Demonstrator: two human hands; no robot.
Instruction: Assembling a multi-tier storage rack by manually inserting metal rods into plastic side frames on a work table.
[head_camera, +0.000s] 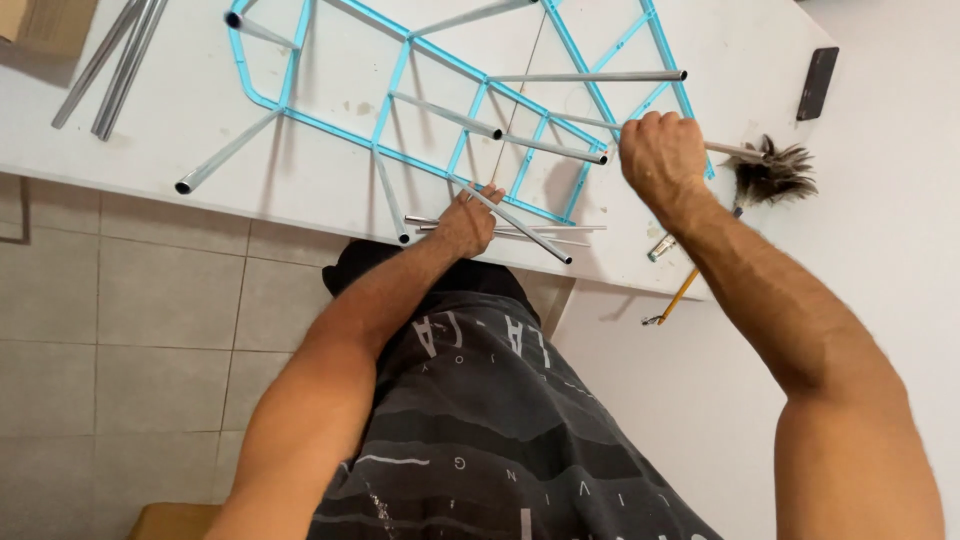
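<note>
A light-blue plastic grid frame (440, 60) lies flat on the white counter (330, 190), and several grey metal tubes stand up out of its joints toward the camera. The right hand (660, 150) is closed as a fist around one thin grey metal tube (575, 122) near the right edge of the frame; the long axis of this tube runs roughly left to right across the frame, and the fist holds it at its right end. The left hand (468, 222) is lower, at the near edge of the counter. Its fingers are narrow and curled at the base of another grey metal tube (515, 222), which goes down and to the right, away from the frame. I cannot tell whether this hand really grips the tube or only presses on it. The frame lies just in front of both hands, and the left hand is nearer to its near edge.

A bundle of loose grey metal rods (120, 60) lies well apart at the far left. A feather duster with a yellow handle (765, 180) rests just beside the right hand, and a black flat rectangular device (818, 82) lies farther right. A corner of a brown cardboard box (45, 22) shows at the top left; what is in it cannot be seen.
</note>
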